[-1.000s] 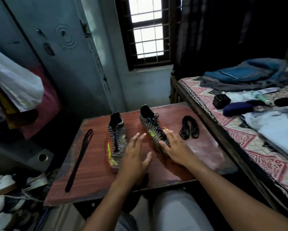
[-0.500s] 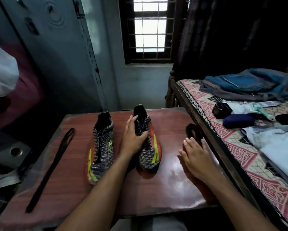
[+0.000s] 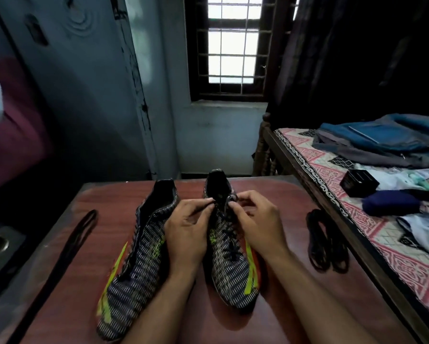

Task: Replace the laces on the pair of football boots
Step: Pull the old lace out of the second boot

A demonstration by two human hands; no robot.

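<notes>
**Reddish-brown desk: both hands at the top lacing of the right-hand boot**

Reddish-brown wood-grain laminate covers the desk (image 3: pixel 278 207), which carries two football boots side by side, toes toward the camera.

1. Left-hand boot (image 3: pixel 136 266): dark knit upper with a pale dashed pattern and neon yellow-green flashes. Its throat gapes open; whether any lace remains in it cannot be told.
2. Right-hand boot (image 3: pixel 229 271): same pattern, orange-red edge along the sole. A dark lace (image 3: pixel 229 240) is threaded through its eyelets.
3. Left hand (image 3: pixel 187 228): fingers curled, thumb and fingertips pinching the lacing at the boot's collar.
4. Right hand (image 3: pixel 256 219): fingers curled, pinching the same lacing from the opposite side, close beside the left hand.
5. Stretched black lace (image 3: pixel 67 249): lies in a long strip near the desk's left edge, well apart from the boots.
6. Coiled black lace (image 3: pixel 326 242): lies near the desk's right edge, beside the bed (image 3: pixel 315 170).

Markings: a neon green mark shows on each boot's upper, partly covered by the hands; it is too blurred to read.
</notes>
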